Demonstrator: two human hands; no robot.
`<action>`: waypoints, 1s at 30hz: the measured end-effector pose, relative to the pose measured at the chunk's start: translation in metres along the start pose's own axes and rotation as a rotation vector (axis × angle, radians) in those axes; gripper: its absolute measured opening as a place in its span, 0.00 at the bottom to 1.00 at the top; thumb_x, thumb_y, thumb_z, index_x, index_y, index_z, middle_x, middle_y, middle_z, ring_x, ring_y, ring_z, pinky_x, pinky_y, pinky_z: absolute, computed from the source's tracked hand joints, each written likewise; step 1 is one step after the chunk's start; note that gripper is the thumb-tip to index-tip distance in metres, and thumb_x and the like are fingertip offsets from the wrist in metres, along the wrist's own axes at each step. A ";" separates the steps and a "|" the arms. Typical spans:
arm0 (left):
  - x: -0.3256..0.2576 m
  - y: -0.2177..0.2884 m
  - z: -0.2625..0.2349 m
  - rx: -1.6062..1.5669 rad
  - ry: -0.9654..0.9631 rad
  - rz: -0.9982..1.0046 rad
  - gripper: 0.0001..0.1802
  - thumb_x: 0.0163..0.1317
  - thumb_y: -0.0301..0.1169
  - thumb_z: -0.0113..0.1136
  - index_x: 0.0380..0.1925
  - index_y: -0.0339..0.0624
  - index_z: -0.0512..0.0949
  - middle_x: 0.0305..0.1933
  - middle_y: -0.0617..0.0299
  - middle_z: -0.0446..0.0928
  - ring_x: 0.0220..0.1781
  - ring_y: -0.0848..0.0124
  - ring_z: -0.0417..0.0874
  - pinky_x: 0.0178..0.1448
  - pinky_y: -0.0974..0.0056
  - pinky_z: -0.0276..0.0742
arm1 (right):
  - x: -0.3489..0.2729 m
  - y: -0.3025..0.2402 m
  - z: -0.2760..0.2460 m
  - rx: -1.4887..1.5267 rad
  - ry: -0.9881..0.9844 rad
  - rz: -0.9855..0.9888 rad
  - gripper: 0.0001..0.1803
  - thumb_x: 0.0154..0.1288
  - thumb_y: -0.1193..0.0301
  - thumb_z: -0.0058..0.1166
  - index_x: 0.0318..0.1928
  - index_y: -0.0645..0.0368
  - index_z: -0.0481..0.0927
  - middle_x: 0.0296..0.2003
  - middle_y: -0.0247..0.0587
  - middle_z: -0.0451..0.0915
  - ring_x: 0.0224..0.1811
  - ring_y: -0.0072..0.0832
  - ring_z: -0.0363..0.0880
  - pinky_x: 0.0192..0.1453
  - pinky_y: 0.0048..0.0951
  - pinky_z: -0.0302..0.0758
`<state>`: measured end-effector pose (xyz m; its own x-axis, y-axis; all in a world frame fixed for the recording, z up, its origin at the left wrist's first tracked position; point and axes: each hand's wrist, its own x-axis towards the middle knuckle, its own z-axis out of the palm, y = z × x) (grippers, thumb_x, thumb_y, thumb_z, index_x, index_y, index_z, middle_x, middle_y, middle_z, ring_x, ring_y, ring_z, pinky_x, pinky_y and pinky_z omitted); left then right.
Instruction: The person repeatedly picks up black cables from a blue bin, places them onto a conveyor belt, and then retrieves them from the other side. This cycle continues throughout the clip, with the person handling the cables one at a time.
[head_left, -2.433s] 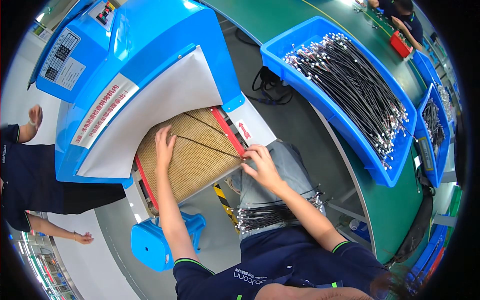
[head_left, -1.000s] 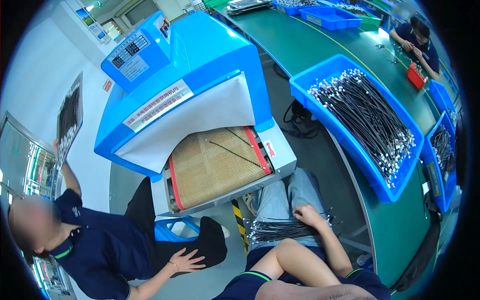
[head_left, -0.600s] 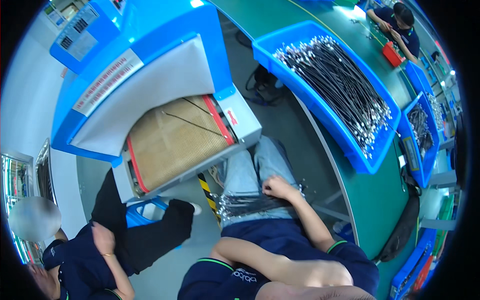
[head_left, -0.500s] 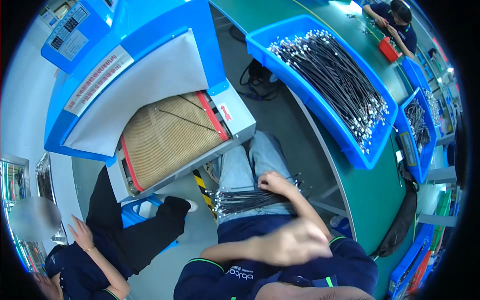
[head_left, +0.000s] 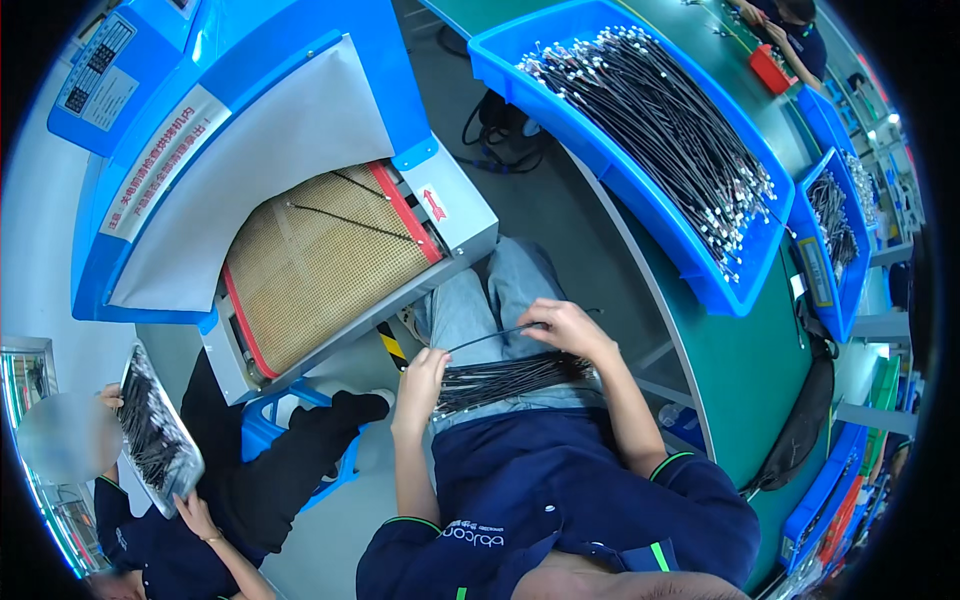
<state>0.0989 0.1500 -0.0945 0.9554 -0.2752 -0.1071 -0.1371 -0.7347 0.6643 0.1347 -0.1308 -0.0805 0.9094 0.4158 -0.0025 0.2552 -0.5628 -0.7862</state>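
A thin black cable point(head_left: 487, 340) is stretched between my two hands above my lap. My left hand point(head_left: 425, 375) pinches its left end, fingers closed. Toward the other end, my right hand point(head_left: 563, 328) has its fingers closed round the cable, and a short tip sticks out beyond them. Under both hands, across my thighs, lies a bundle of black cables point(head_left: 510, 384) with small connectors at the ends.
Ahead to the left stands a blue conveyor machine point(head_left: 395, 100); two cables lie on its mesh belt point(head_left: 320, 260). On the right, a blue bin point(head_left: 735, 295) of black cables sits on the green table point(head_left: 690, 360). A co-worker at left holds a tray point(head_left: 185, 435) of cables.
My left hand has come down from near my chest to the left end of a cable. My right hand has lifted off the bundle with that cable. The co-worker has picked up a tray.
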 end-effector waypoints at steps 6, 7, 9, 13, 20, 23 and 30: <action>-0.003 -0.012 -0.018 -0.015 0.065 -0.092 0.11 0.65 0.33 0.51 0.37 0.37 0.78 0.35 0.50 0.78 0.39 0.51 0.79 0.43 0.54 0.74 | -0.011 0.021 -0.037 -0.122 0.034 0.045 0.08 0.54 0.73 0.59 0.36 0.57 0.81 0.33 0.41 0.80 0.38 0.39 0.79 0.42 0.37 0.76; -0.003 -0.013 -0.019 -0.030 0.066 -0.102 0.11 0.65 0.32 0.52 0.37 0.37 0.79 0.36 0.50 0.78 0.39 0.51 0.79 0.43 0.55 0.74 | -0.011 0.022 -0.038 -0.122 0.044 0.042 0.07 0.55 0.73 0.59 0.36 0.57 0.81 0.33 0.41 0.80 0.38 0.39 0.79 0.42 0.37 0.76; -0.002 -0.013 -0.020 -0.037 0.057 -0.111 0.11 0.65 0.32 0.52 0.38 0.37 0.79 0.36 0.51 0.79 0.39 0.52 0.80 0.44 0.55 0.74 | -0.011 0.022 -0.041 -0.124 0.063 0.034 0.07 0.55 0.73 0.59 0.36 0.58 0.81 0.32 0.41 0.80 0.37 0.39 0.79 0.42 0.36 0.76; 0.004 -0.003 -0.019 -0.037 0.053 -0.033 0.11 0.64 0.32 0.53 0.39 0.38 0.80 0.36 0.51 0.79 0.39 0.53 0.80 0.44 0.57 0.75 | 0.000 0.007 -0.034 -0.188 0.113 -0.083 0.07 0.55 0.74 0.59 0.35 0.60 0.82 0.32 0.41 0.80 0.35 0.38 0.80 0.39 0.34 0.77; 0.010 0.009 -0.016 -0.270 0.003 -0.032 0.10 0.65 0.30 0.52 0.39 0.35 0.79 0.33 0.53 0.77 0.29 0.61 0.78 0.37 0.63 0.73 | 0.013 0.001 -0.019 0.076 0.194 -0.037 0.07 0.57 0.74 0.58 0.36 0.62 0.82 0.35 0.42 0.81 0.38 0.36 0.81 0.44 0.31 0.77; 0.003 -0.001 -0.023 -0.400 -0.021 -0.080 0.11 0.66 0.27 0.50 0.40 0.32 0.79 0.31 0.56 0.77 0.27 0.73 0.76 0.33 0.68 0.71 | 0.010 -0.002 -0.025 0.140 0.053 -0.001 0.10 0.58 0.71 0.58 0.39 0.62 0.81 0.40 0.43 0.80 0.45 0.35 0.80 0.52 0.31 0.74; 0.001 0.008 -0.031 -0.474 -0.060 -0.128 0.12 0.67 0.30 0.50 0.39 0.32 0.79 0.29 0.58 0.76 0.29 0.74 0.76 0.36 0.68 0.71 | 0.004 0.016 -0.002 0.094 -0.070 0.059 0.15 0.62 0.69 0.55 0.48 0.61 0.78 0.46 0.47 0.79 0.48 0.43 0.78 0.54 0.35 0.73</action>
<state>0.1064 0.1631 -0.0657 0.9382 -0.2464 -0.2431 0.1278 -0.4062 0.9048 0.1436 -0.1396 -0.0919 0.8957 0.4352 -0.0910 0.1672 -0.5194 -0.8380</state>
